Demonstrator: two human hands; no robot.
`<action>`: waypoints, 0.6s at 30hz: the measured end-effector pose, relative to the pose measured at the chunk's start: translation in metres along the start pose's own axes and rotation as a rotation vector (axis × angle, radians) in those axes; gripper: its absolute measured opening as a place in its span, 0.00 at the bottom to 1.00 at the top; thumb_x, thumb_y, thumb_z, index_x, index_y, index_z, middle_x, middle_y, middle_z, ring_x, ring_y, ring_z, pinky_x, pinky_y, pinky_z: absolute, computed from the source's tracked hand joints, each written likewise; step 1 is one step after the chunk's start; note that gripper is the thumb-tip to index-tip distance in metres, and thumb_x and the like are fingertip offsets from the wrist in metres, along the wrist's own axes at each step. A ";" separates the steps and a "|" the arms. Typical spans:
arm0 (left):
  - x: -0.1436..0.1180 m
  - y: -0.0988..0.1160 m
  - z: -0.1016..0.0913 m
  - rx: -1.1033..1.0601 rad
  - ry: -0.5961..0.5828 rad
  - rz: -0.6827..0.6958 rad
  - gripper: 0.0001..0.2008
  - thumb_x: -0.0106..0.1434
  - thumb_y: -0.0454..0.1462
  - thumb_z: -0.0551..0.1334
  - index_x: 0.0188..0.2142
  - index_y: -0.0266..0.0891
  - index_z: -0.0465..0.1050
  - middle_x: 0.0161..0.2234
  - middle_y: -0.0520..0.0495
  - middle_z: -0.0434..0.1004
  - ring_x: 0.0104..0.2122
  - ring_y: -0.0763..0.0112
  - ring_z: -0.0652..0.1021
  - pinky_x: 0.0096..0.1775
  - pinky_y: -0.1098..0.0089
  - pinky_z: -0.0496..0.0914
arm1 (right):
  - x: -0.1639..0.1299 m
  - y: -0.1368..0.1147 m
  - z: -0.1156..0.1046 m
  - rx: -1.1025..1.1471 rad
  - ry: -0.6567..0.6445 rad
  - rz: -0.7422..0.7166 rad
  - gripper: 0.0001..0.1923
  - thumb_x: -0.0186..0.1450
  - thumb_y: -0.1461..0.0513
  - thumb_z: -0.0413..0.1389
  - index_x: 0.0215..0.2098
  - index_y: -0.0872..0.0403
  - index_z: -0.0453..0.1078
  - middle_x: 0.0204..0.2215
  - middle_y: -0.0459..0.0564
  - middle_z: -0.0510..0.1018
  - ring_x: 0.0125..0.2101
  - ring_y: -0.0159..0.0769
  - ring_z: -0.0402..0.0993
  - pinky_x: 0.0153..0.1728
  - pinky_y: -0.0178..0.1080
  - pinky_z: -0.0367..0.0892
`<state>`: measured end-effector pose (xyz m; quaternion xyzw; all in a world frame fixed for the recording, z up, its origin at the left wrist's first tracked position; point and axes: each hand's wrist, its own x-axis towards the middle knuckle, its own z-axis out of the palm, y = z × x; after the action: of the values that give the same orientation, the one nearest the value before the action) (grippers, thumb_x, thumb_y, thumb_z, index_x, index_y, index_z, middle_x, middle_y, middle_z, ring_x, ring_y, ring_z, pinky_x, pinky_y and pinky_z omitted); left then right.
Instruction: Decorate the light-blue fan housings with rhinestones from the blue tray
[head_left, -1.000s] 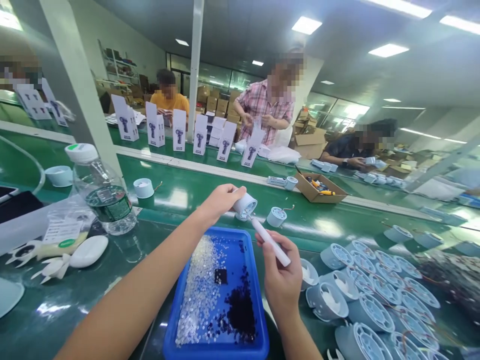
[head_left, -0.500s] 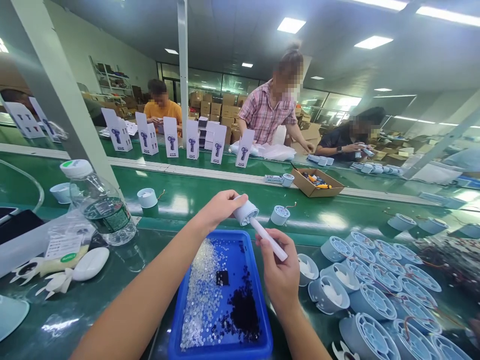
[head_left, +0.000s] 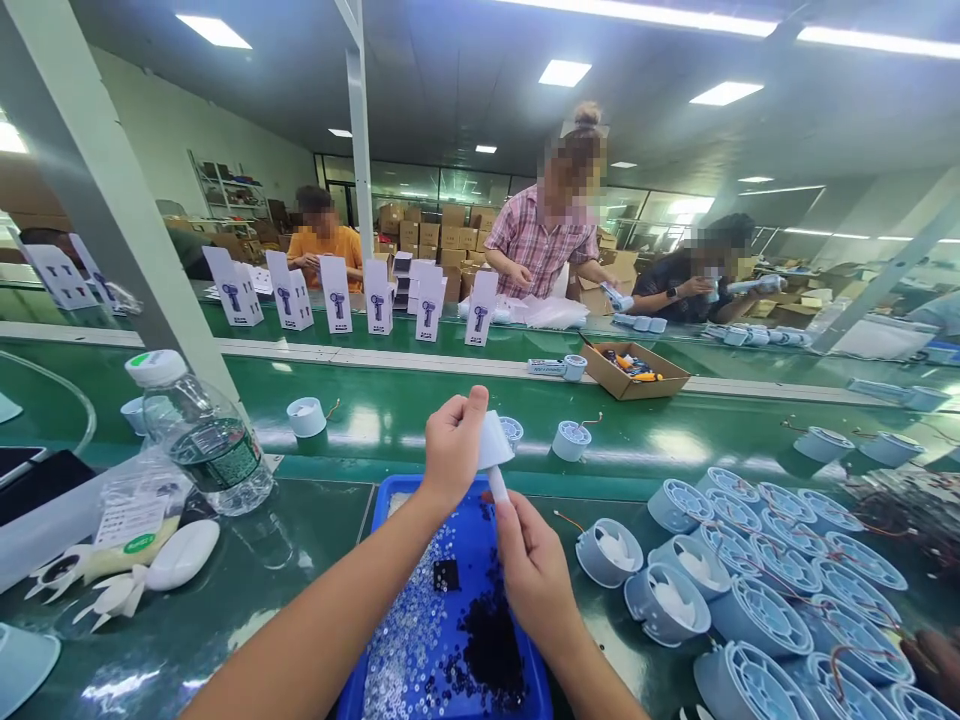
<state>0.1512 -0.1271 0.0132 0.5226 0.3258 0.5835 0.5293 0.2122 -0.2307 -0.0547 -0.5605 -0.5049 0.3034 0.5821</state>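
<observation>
My left hand (head_left: 454, 452) is closed around a light-blue round fan housing (head_left: 495, 442) above the far end of the tray, with the thumb up. In my right hand (head_left: 531, 560) is a white rod (head_left: 497, 486), gripped below the housing. The rod's upper end meets the housing's underside; its tip is hidden. Beneath my hands lies a blue tray (head_left: 541, 690) with clear small washers (head_left: 405, 630) on one side and small black pieces (head_left: 491, 645) on the other. A black square (head_left: 445, 575) sits between them.
Several light-blue fan housings (head_left: 761, 612) with wires crowd the right side. A water bottle (head_left: 214, 440) and white fan blades (head_left: 112, 598) are at left. Beyond the green belt (head_left: 420, 400) stand white boxes (head_left: 379, 300), a cardboard tray (head_left: 637, 372) and co-workers (head_left: 544, 235).
The held housing has turned, and the rod has swung from a slant to nearly upright. My right hand has moved left and down. A co-worker opposite now holds a light-blue piece.
</observation>
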 end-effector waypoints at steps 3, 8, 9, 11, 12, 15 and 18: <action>-0.002 0.000 0.001 -0.097 0.008 -0.052 0.29 0.53 0.58 0.63 0.18 0.38 0.53 0.17 0.57 0.51 0.17 0.83 0.55 0.18 0.78 0.50 | -0.002 0.003 0.003 0.132 -0.004 0.053 0.26 0.67 0.44 0.46 0.41 0.57 0.68 0.17 0.38 0.52 0.18 0.27 0.46 0.17 0.32 0.45; -0.003 -0.004 0.003 -0.414 0.059 -0.265 0.28 0.47 0.56 0.68 0.21 0.39 0.56 0.16 0.58 0.56 0.16 0.82 0.60 0.17 0.78 0.56 | -0.002 0.002 0.009 0.333 -0.046 0.117 0.27 0.66 0.43 0.46 0.43 0.57 0.67 0.14 0.35 0.49 0.16 0.26 0.42 0.16 0.32 0.44; -0.003 -0.005 0.004 -0.446 0.060 -0.284 0.27 0.47 0.57 0.67 0.22 0.39 0.57 0.16 0.58 0.57 0.16 0.82 0.61 0.17 0.78 0.57 | -0.001 0.002 0.008 0.342 -0.039 0.125 0.27 0.66 0.43 0.47 0.43 0.58 0.67 0.14 0.34 0.49 0.16 0.26 0.43 0.16 0.32 0.44; -0.004 -0.008 0.004 -0.428 0.024 -0.243 0.26 0.48 0.56 0.67 0.23 0.38 0.59 0.19 0.57 0.60 0.18 0.82 0.62 0.19 0.79 0.59 | 0.002 0.001 0.006 0.323 -0.016 0.128 0.27 0.65 0.42 0.48 0.42 0.58 0.68 0.14 0.35 0.49 0.16 0.26 0.43 0.16 0.32 0.44; -0.004 -0.008 0.004 -0.398 -0.020 -0.204 0.25 0.49 0.55 0.67 0.24 0.37 0.60 0.21 0.56 0.62 0.19 0.83 0.63 0.20 0.80 0.60 | 0.003 0.001 0.004 0.299 -0.002 0.121 0.28 0.65 0.42 0.48 0.42 0.58 0.68 0.15 0.35 0.49 0.16 0.26 0.43 0.16 0.32 0.44; -0.003 -0.004 0.001 -0.275 -0.262 -0.215 0.21 0.50 0.48 0.70 0.28 0.38 0.62 0.27 0.55 0.67 0.25 0.83 0.68 0.26 0.81 0.65 | 0.006 0.000 -0.003 0.189 0.055 0.082 0.28 0.65 0.42 0.48 0.43 0.58 0.69 0.17 0.37 0.51 0.18 0.27 0.45 0.17 0.32 0.45; 0.002 0.005 -0.008 -0.160 -0.486 -0.342 0.21 0.51 0.44 0.70 0.37 0.41 0.62 0.33 0.53 0.71 0.29 0.76 0.75 0.33 0.72 0.71 | 0.008 0.000 -0.008 0.074 0.067 0.051 0.27 0.66 0.44 0.47 0.45 0.57 0.69 0.19 0.39 0.55 0.20 0.28 0.49 0.20 0.32 0.48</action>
<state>0.1425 -0.1248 0.0167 0.5410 0.2259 0.3679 0.7217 0.2223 -0.2264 -0.0514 -0.5612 -0.4591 0.3175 0.6112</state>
